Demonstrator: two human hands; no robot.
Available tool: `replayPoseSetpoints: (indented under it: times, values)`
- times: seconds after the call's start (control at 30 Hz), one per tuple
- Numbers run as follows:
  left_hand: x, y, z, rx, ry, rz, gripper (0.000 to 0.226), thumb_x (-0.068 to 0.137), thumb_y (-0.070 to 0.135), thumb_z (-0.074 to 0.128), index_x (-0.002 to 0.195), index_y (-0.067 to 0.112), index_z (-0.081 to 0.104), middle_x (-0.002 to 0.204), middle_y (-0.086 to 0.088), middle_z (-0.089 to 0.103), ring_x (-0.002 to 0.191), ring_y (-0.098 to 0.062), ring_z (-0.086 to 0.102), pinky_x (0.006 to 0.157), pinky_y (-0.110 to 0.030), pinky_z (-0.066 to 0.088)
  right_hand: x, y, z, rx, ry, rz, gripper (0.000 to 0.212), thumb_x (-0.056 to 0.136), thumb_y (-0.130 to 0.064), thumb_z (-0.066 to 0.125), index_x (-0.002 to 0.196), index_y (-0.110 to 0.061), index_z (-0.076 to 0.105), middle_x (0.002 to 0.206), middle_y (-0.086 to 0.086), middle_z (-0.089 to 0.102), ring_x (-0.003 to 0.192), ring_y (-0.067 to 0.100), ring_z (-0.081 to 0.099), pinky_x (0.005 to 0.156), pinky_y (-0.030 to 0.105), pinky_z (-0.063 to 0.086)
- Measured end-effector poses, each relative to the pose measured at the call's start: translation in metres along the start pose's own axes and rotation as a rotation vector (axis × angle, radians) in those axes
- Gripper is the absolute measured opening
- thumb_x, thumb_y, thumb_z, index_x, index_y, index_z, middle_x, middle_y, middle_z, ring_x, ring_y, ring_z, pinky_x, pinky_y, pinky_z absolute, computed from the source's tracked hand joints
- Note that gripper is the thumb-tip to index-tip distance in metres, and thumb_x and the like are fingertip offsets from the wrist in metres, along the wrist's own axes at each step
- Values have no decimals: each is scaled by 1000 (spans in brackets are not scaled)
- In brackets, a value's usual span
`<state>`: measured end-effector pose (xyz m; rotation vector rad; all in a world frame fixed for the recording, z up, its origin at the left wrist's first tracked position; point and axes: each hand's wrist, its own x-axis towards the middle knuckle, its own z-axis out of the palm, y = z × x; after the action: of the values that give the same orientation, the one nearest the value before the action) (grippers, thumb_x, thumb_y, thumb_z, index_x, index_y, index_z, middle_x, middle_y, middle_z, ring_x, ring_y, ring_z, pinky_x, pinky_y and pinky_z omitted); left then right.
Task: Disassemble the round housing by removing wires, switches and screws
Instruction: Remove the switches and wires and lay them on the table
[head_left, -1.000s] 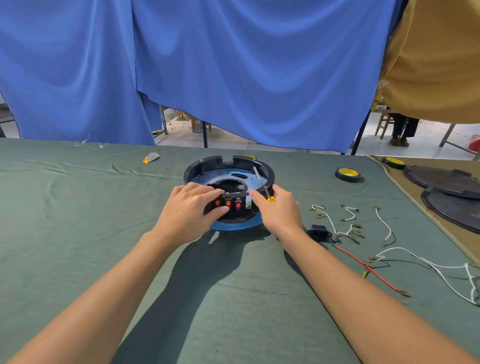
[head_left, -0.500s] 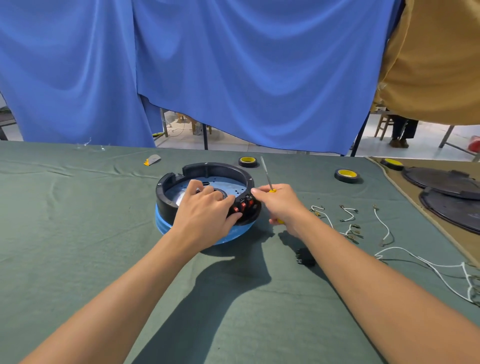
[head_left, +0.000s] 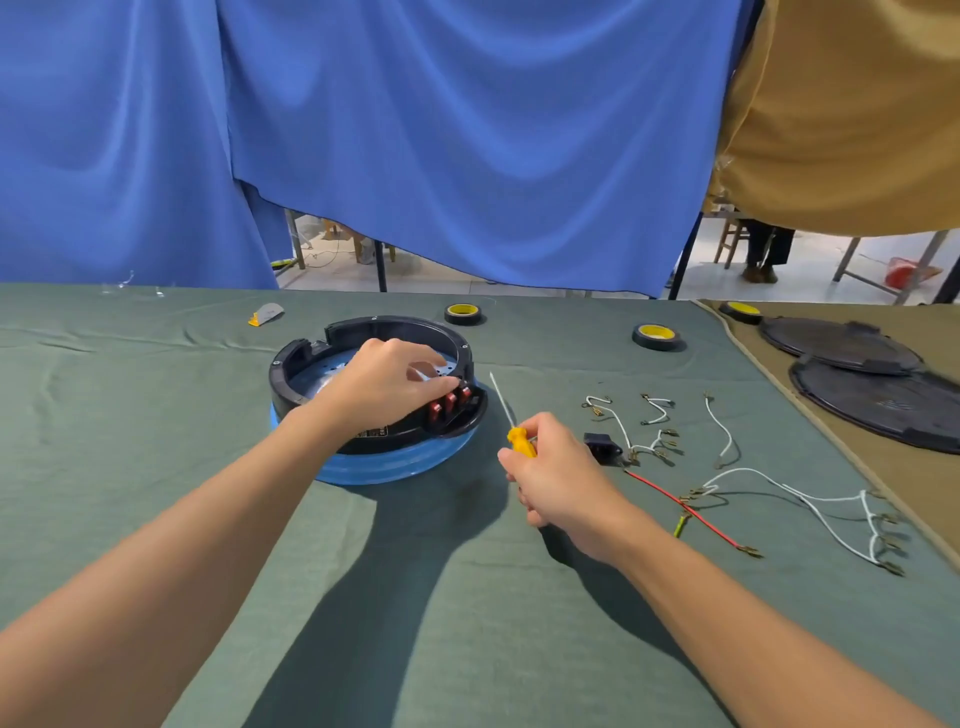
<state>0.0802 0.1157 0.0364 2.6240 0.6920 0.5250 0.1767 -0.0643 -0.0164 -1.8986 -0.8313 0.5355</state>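
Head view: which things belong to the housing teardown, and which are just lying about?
Job: housing, red switches, screwdriver, left hand, right hand, removed wires, black socket.
Lying about: two tape rolls, black lids, small scraper.

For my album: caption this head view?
Left hand touches the red switches on the round housing; right hand holds a yellow screwdriver.

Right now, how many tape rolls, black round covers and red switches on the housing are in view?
tape rolls: 3
black round covers: 2
red switches: 3
Total: 8
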Motion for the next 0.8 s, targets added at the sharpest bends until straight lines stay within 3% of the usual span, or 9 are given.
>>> replayPoseSetpoints:
  times: [0.1,0.17,0.23,0.37,0.53,0.63,0.8]
  values:
    - [6,1,2,-45,-59,-38,35,91,40,63,122,25,69,105,4,74,100,-13,65,93,-33,50,-5,1,0,2,-4,-59,5,95,-23,46,94,-20,50,85,9,62,56,21,47,45,27,38]
    - [9,2,4,-36,-62,-43,25,93,38,60,112,28,74,91,-1,76,75,-7,61,74,-21,51,-8,0,1,-47,-10,-92,11,97,-26,43,97,-21,53,77,3,65,59,22,49,55,33,41]
    - [10,4,7,-12,-41,-41,25,93,34,58,97,22,79,76,-15,70,54,-9,40,51,-12,37,-9,0,3,-113,-7,-126,18,99,-28,39,100,-20,55,79,0,63,72,22,47,67,36,40]
    - [12,9,13,-5,-28,-64,31,96,31,56,98,7,76,83,-22,69,58,-17,41,47,-15,35,-11,-3,8,-256,6,-186,24,102,-27,32,108,-16,54,89,-1,54,91,24,48,72,30,31]
    - [12,5,12,-73,-28,-73,24,95,34,61,109,22,76,85,-4,74,64,-9,55,56,-20,42,-11,-11,19,-256,1,-176,25,104,-27,27,110,-15,48,102,9,58,98,27,48,74,32,31]
    - [10,2,7,-176,-67,-74,26,91,38,65,110,23,76,94,9,75,90,-9,66,83,-28,51,-9,-15,25,-271,6,-152,26,104,-26,26,112,-12,46,111,14,58,99,28,48,74,35,33]
    - [12,4,8,-220,-102,-114,40,89,36,69,123,15,68,111,5,72,103,-9,64,88,-24,43,-11,-22,31,-260,-7,-102,24,103,-22,26,112,-9,44,115,18,55,93,28,47,72,33,33]
